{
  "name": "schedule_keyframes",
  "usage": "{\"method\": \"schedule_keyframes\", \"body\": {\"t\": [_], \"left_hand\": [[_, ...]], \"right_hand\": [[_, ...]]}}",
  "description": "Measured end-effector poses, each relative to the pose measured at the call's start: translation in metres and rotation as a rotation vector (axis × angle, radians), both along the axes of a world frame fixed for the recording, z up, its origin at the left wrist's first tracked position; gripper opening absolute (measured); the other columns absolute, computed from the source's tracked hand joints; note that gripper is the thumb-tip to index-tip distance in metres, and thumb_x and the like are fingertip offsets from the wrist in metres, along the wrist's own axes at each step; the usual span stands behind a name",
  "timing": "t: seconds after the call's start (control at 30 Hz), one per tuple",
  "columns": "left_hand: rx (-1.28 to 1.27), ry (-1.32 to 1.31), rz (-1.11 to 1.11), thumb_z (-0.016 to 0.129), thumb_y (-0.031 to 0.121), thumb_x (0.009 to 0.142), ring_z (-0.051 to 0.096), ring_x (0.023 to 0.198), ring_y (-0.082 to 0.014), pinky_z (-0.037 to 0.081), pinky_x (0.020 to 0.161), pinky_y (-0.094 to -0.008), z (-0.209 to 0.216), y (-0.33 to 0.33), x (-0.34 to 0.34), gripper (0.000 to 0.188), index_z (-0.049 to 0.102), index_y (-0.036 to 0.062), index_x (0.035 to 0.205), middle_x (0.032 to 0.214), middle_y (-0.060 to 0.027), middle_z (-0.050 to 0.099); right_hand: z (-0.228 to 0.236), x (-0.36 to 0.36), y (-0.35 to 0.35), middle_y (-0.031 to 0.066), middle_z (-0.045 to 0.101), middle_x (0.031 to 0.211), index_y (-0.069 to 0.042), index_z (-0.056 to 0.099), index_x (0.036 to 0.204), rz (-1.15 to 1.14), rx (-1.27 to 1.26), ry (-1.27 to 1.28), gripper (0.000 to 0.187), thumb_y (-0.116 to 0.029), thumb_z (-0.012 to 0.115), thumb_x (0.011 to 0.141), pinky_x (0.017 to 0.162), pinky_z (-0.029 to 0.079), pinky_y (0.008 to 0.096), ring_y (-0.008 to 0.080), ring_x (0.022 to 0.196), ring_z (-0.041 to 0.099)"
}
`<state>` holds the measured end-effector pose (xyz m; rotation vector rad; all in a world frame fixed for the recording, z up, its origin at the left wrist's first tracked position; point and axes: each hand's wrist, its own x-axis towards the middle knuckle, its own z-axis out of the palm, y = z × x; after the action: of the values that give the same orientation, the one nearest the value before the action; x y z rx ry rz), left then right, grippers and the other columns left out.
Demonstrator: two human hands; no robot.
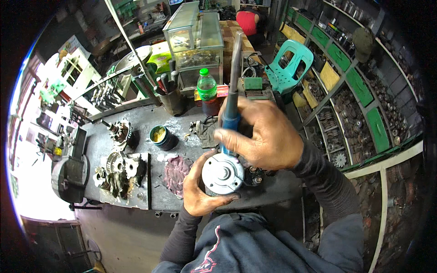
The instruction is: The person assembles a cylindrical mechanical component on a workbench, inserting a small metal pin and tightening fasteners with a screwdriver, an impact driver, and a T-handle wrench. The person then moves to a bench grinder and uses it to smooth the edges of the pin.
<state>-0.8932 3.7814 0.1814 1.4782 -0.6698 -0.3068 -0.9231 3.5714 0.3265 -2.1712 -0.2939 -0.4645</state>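
My left hand (196,193) is wrapped round a silver cylindrical motor housing (223,175), holding it at the bench's front edge. Its round end face is turned up and shows a raised centre and small holes. My right hand (264,132) grips the blue handle of a long screwdriver (234,73), its grey shaft pointing up and away from me. The handle's lower end is close to the housing's far rim; I cannot tell if they touch. Slight blur lies over the right hand. Just right of the housing, dark parts (255,177) are partly hidden under my right wrist.
On the bench (182,120) lie a purplish rag (176,175), a dark cloth (205,132), an open grease tub (163,138) and greasy metal castings (119,170). Behind stand a tool can (173,102) and a green-capped bottle (207,91). A vise (70,170) is left, parts shelves (346,104) right.
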Motion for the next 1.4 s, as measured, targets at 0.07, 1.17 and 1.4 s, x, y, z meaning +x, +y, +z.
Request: {"method": "schedule_keyframes", "body": {"t": [0.07, 1.17, 1.4], "left_hand": [[-0.005, 0.016, 0.003, 0.102, 0.02, 0.052, 0.062, 0.123, -0.025, 0.047, 0.11, -0.0385, 0.002, 0.0, -0.001, 0.111, 0.047, -0.007, 0.144, 0.134, -0.0185, 0.062], [0.367, -0.041, 0.493, 0.084, 0.011, 0.083, 0.072, 0.097, -0.0224, 0.056, 0.089, -0.0346, -0.02, 0.053, -0.021, 0.027, 0.076, -0.0027, 0.105, 0.103, -0.0135, 0.076], [0.029, -0.346, 0.315, 0.096, 0.013, 0.064, 0.068, 0.082, -0.0201, 0.055, 0.072, -0.0321, 0.037, 0.028, -0.02, 0.039, 0.077, 0.0032, 0.097, 0.092, -0.0106, 0.07]], "right_hand": [[0.005, -0.012, -0.013, 0.0038, 0.065, 0.081, -0.003, 0.064, 0.099, -0.085, 0.161, -0.024, 0.018, -0.018, 0.072, 0.095, 0.066, 0.053, 0.0283, 0.0127, 0.075, 0.065], [-0.323, -0.15, -0.077, 0.029, 0.069, 0.102, 0.004, 0.059, 0.107, -0.464, -0.372, 0.905, 0.053, -0.043, 0.077, 0.088, 0.082, 0.053, 0.0569, 0.0485, 0.098, 0.067], [-0.324, -0.151, -0.071, 0.0293, 0.068, 0.106, 0.0, 0.054, 0.12, -0.446, -0.412, 0.956, 0.054, -0.041, 0.072, 0.09, 0.083, 0.052, 0.06, 0.0501, 0.098, 0.067]]}}
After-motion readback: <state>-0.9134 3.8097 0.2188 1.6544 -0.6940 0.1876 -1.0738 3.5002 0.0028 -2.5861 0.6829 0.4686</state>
